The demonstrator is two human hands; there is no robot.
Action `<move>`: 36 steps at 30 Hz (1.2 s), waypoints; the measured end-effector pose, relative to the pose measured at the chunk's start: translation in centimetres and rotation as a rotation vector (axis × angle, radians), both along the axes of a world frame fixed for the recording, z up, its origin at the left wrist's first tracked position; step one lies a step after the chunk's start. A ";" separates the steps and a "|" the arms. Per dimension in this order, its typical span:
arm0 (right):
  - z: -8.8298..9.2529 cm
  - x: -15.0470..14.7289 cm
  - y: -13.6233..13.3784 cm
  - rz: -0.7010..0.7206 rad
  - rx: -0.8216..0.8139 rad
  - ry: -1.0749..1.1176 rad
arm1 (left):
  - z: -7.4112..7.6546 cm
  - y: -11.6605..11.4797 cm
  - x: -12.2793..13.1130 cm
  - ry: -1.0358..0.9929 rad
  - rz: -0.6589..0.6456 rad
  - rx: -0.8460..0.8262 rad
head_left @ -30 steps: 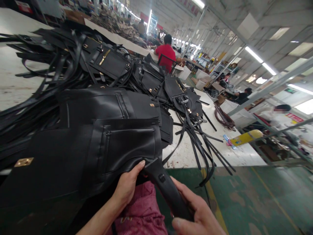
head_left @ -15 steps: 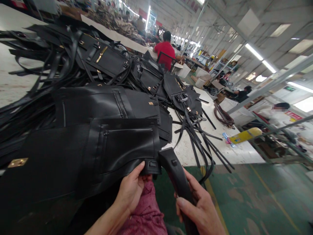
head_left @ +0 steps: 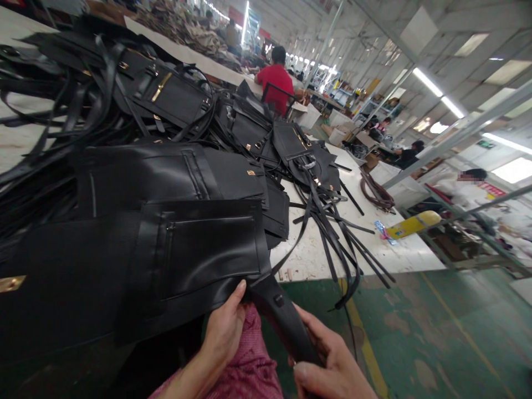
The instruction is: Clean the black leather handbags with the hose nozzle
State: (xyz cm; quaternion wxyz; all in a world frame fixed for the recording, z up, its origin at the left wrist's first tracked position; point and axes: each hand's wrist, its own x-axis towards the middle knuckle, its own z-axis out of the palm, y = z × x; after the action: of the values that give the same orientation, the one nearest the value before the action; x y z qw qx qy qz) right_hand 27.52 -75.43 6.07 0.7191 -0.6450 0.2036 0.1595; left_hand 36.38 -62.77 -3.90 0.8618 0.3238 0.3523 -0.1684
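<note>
A large black leather bag panel with a zip pocket lies over the table edge in front of me. My left hand pinches its lower right corner, thumb on top. My right hand is closed round a wide black leather strap that runs up to that same corner. A small dark snap sits on the strap near the joint. My lap below is covered in dark red patterned cloth.
A heap of black bags with gold fittings and loose straps covers the white table. A person in a red shirt sits further along. Green floor with a yellow line lies to the right.
Half a second ago the strap stood apart from the panel's corner, its end raised. Now its end meets the corner under my left thumb, and my right hand sits lower.
</note>
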 end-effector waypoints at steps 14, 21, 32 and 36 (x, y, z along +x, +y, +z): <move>-2.5 1.5 -0.5 -0.235 -0.071 -0.118 | -0.9 -0.9 -0.3 0.088 -0.192 -0.220; -3.1 0.4 -0.4 -0.279 -0.078 -0.103 | -0.6 -1.6 -0.1 0.080 -0.166 -0.179; -4.3 -1.0 -0.5 -0.279 -0.108 -0.094 | -0.2 -3.1 -0.1 0.134 -0.027 -0.040; -4.4 -1.3 -0.6 -0.277 -0.100 -0.093 | -0.3 -2.8 -0.2 0.146 -0.031 -0.009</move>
State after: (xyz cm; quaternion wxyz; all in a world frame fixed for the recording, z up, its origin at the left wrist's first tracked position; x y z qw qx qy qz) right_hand 26.21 -76.08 1.65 0.7099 -0.6523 0.2649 0.0186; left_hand 36.19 -65.61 -4.18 0.8324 0.3123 0.4085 -0.2065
